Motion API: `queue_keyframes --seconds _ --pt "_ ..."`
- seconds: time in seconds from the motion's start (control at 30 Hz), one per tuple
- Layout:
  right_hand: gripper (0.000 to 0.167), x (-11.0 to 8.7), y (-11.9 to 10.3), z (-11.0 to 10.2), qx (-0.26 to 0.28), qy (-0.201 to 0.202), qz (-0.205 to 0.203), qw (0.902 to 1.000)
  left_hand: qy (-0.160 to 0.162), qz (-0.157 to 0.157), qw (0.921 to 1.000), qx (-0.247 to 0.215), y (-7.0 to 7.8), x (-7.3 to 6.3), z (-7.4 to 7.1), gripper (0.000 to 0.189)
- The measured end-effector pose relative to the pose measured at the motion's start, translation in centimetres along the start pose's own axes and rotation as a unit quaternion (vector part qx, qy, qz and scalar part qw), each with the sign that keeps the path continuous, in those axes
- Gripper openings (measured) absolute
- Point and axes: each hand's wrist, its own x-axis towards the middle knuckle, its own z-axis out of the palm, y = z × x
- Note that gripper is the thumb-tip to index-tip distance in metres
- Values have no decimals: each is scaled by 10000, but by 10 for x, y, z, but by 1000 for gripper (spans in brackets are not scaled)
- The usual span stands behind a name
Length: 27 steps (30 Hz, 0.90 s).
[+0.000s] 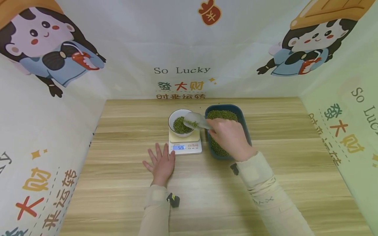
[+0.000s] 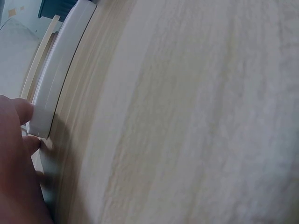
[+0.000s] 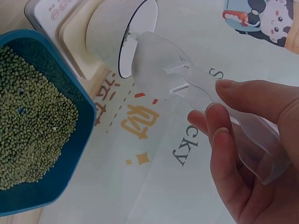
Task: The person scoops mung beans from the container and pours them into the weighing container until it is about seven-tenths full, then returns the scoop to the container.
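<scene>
My right hand [image 1: 230, 137] pinches the handle of a clear plastic scoop [image 3: 159, 65] between thumb and fingers. The scoop's mouth overlaps the right rim of a white, dark-rimmed bowl [image 1: 177, 114], and a few green beans [image 1: 193, 124] lie in it. More green beans [image 1: 180, 126] cover the bowl's bottom. Under the bowl is a white kitchen scale [image 1: 195, 150] with a cream platform and a lit display that looks like 52.6. My left hand [image 1: 163, 165] lies with fingers spread on the table, its fingertips at the scale's front left corner.
A dark blue tub [image 1: 249, 139] of green beans stands right of the scale, beneath my right hand. A few stray beans [image 1: 219, 103] dot the wood-grain table [image 1: 206, 196] behind it. Printed cloth walls [image 1: 133, 65] enclose the back and both sides.
</scene>
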Motion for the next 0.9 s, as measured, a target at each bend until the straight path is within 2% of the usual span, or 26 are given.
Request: queue_keyframes --seconds 0.43,0.9 --pt "27 -1 -3 -3 44 72 -49 10000 26 38 10000 -21 1 -2 0 59" --pt "21 4 -7 -11 -257 184 -308 9990 12 54 10000 32 0 0 0 60"
